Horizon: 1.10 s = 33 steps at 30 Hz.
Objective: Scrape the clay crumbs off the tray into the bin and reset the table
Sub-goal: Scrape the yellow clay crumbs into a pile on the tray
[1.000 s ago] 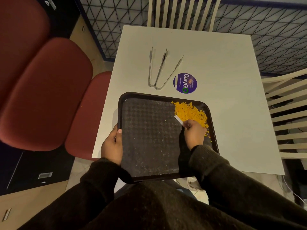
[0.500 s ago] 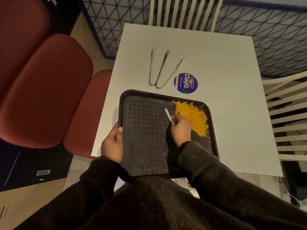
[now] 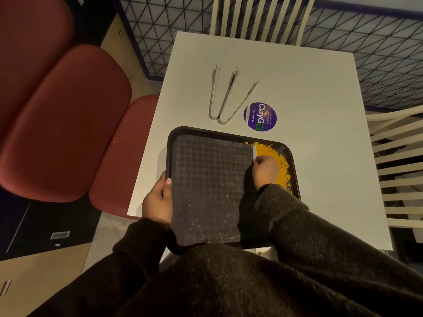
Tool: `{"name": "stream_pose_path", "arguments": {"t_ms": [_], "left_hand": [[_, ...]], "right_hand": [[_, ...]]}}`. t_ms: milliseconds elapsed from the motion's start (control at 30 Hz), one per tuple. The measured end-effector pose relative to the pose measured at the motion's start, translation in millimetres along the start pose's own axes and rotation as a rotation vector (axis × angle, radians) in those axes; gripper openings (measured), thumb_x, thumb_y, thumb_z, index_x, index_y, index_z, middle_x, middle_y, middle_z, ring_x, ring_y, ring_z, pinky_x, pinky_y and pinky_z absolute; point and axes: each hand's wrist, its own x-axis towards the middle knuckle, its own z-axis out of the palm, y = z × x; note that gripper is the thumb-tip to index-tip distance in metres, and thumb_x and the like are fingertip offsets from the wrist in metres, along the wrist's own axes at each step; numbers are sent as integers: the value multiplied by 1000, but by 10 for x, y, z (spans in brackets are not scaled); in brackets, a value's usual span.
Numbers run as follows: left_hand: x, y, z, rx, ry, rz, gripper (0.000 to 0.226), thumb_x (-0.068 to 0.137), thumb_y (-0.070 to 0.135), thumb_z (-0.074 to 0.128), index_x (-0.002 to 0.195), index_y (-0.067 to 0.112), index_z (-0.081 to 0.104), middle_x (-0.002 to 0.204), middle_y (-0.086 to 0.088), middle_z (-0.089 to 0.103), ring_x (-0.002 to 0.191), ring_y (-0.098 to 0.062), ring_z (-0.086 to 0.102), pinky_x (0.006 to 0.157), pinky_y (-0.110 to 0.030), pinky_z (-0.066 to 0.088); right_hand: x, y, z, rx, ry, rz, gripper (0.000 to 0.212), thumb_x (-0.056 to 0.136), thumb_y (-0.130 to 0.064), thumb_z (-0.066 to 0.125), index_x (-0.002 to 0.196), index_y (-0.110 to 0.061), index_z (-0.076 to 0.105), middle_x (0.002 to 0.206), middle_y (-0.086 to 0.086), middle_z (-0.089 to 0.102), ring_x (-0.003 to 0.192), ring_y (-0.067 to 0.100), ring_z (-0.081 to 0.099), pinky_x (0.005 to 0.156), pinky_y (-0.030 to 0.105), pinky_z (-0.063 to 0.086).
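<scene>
A dark textured tray (image 3: 206,191) lies at the near edge of the white table (image 3: 309,110). Orange clay crumbs (image 3: 282,165) are heaped along the tray's right side. My right hand (image 3: 265,171) grips a small white scraper (image 3: 254,152) whose blade stands against the left edge of the heap. My left hand (image 3: 158,199) grips the tray's left rim, thumb on top. Fine pale specks are scattered over the tray's bare floor. No bin is in view.
Two metal tongs (image 3: 225,97) lie on the table beyond the tray, beside a round purple ClayGo sticker (image 3: 260,116). Red padded seats (image 3: 64,115) stand to the left. White slatted chairs (image 3: 402,170) stand at the right and far sides.
My right hand drew the scraper back left across the tray, then pushed it right again to the edge of the crumb heap. My left hand has kept its hold on the rim.
</scene>
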Motion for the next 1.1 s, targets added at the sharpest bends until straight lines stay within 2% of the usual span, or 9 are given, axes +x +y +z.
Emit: {"name": "stream_pose_path", "arguments": {"t_ms": [167,367,500,633,767,900,967,1033,1100], "left_hand": [[33,-19,-2,-12,-13,18,40,98,30,37,136,19,45,133,-3,55,109,-4,43,93,-18,30],[42,-25,3,-18,-17,23,41,97,30,37,136,19,44,134,-2,55,109,-2,41,94,-18,29],[40,-30,11,15,-4,46,40,98,29,37,135,19,46,131,-3,57,117,-10,47,94,-18,31],[49,-61,7,26,1,52,39,98,29,36,134,20,47,129,-3,58,109,-6,46,94,-20,32],[52,-47,12,22,4,38,40,98,30,36,135,19,45,132,-4,56,122,-18,49,95,-20,31],[51,-18,15,13,10,33,40,98,29,36,135,19,45,133,-4,56,123,-19,49,93,-19,31],[60,-24,13,8,9,32,40,98,29,36,135,19,45,133,-4,56,122,-19,49,93,-19,31],[61,-32,10,10,6,38,40,98,29,36,135,20,45,132,-4,56,121,-19,50,93,-20,32],[55,-24,6,6,0,46,40,98,30,36,135,19,45,132,-3,56,121,-18,49,93,-20,32]], "right_hand": [[-277,-31,21,80,5,-89,23,90,-9,54,108,-8,67,109,10,68,102,26,62,96,42,48],[-345,-100,224,15,-71,-242,24,90,-11,54,109,-11,67,110,8,67,103,24,59,100,47,42],[-121,-154,205,-35,-51,-188,25,91,-10,52,109,-11,68,112,11,66,101,31,59,97,49,44],[66,-17,129,-40,2,-81,22,90,-10,52,101,-7,70,106,16,69,98,37,61,92,50,48],[63,49,7,-22,55,-69,21,90,-12,53,101,-5,70,105,18,70,99,38,61,95,49,45],[-237,3,-7,36,20,-189,20,88,-13,57,104,-14,69,104,7,69,95,27,62,98,52,42],[-488,13,65,25,-75,-306,19,87,-14,58,102,-18,69,99,3,68,93,23,60,95,46,41],[-751,17,134,-37,-168,-405,20,88,-15,57,103,-19,69,96,0,66,93,22,55,87,34,34],[-900,46,197,-37,-196,-449,20,88,-14,57,103,-18,69,93,1,65,88,21,55,85,33,34]]}}
